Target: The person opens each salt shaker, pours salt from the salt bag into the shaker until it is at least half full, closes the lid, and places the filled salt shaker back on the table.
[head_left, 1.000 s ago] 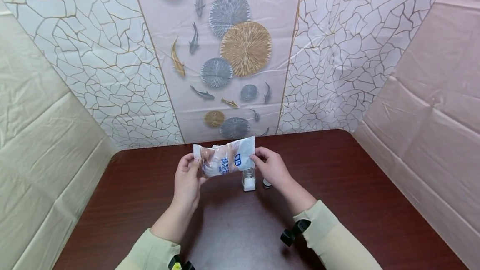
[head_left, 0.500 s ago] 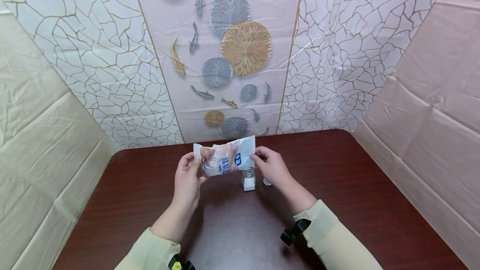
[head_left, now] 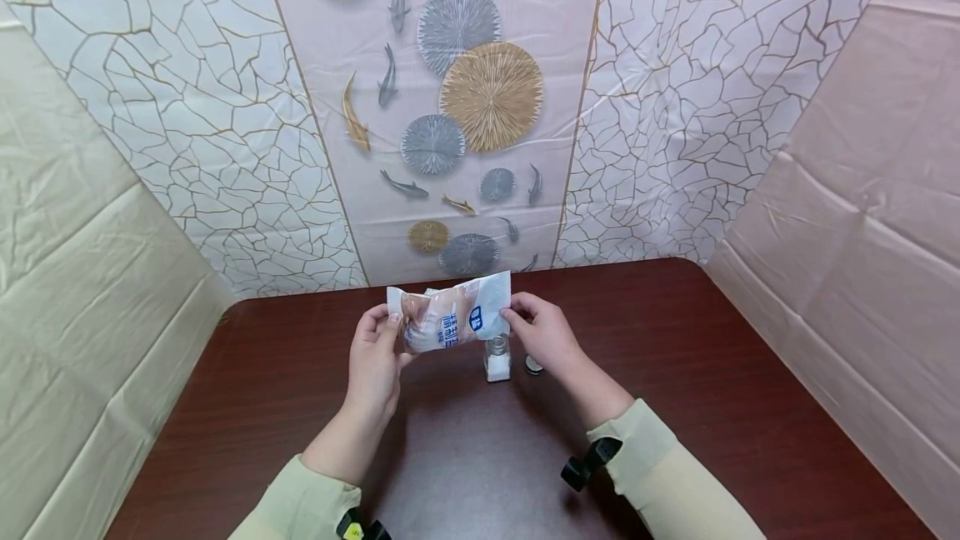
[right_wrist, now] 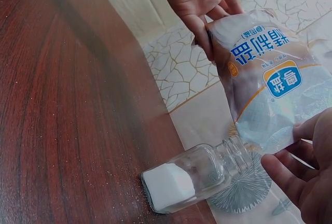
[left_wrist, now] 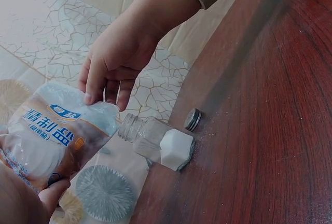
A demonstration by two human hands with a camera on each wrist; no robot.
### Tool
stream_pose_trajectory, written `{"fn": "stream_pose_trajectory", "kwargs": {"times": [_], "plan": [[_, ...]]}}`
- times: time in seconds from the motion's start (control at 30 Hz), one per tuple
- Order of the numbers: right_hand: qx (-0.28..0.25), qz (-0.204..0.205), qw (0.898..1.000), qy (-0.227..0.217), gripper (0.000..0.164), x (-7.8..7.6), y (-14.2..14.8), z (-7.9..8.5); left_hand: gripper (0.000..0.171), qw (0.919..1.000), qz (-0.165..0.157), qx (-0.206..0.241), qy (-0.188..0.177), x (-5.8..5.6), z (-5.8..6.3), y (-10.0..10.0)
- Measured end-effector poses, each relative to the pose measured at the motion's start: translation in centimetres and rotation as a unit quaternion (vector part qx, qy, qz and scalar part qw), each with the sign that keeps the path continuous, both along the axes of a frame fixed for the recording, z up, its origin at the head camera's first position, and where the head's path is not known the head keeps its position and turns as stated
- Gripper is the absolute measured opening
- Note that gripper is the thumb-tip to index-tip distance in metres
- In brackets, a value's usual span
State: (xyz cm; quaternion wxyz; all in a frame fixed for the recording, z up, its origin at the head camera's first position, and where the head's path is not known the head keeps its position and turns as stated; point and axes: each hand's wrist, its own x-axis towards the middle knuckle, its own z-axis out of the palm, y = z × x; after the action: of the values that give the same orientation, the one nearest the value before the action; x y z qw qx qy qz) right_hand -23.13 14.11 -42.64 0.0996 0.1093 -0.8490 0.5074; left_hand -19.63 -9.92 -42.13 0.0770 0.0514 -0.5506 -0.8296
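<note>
Both hands hold a plastic bag of salt (head_left: 452, 317), raised above the table and stretched sideways between them. My left hand (head_left: 372, 367) grips its left end, thumb on the front side. At the bag's other end, the thumb and fingers of my right hand (head_left: 551, 342) pinch the edge near a corner. Below that end a clear glass jar (right_wrist: 189, 177) stands upright and uncapped, partly filled with white salt. The bag's corner is close to the jar's mouth; no falling grains can be made out. A small round lid (left_wrist: 193, 120) lies beside the jar.
The dark red-brown wooden table (head_left: 442, 457) has scattered white grains near the jar. A patterned cloth (head_left: 487, 98) hangs behind its far edge, with plain beige cloth (head_left: 840, 215) at both sides. A small white thing (head_left: 431, 292) peeks out behind the bag.
</note>
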Motion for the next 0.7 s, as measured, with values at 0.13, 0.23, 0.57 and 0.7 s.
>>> {"fn": "stream_pose_trajectory", "kwargs": {"times": [0.13, 0.23, 0.57, 0.7], "plan": [[-0.002, 0.0, 1.0, -0.003, 0.011, 0.0, 0.0, -0.02, 0.015, 1.0, 0.001, -0.003, 0.0, 0.01, -0.01, -0.02], [-0.002, -0.001, 1.0, -0.007, 0.01, 0.05, -0.04, 0.03, 0.016, 1.0, 0.002, -0.006, -0.002, 0.01, -0.04, -0.05], [-0.007, 0.002, 1.0, -0.018, 0.011, 0.18, -0.07, 0.13, 0.016, 1.0, 0.001, -0.008, -0.004, 0.01, -0.02, -0.1], [-0.006, 0.001, 1.0, -0.016, 0.011, 0.14, -0.1, 0.14, 0.017, 1.0, 0.002, -0.008, -0.005, -0.02, -0.04, -0.12]]}}
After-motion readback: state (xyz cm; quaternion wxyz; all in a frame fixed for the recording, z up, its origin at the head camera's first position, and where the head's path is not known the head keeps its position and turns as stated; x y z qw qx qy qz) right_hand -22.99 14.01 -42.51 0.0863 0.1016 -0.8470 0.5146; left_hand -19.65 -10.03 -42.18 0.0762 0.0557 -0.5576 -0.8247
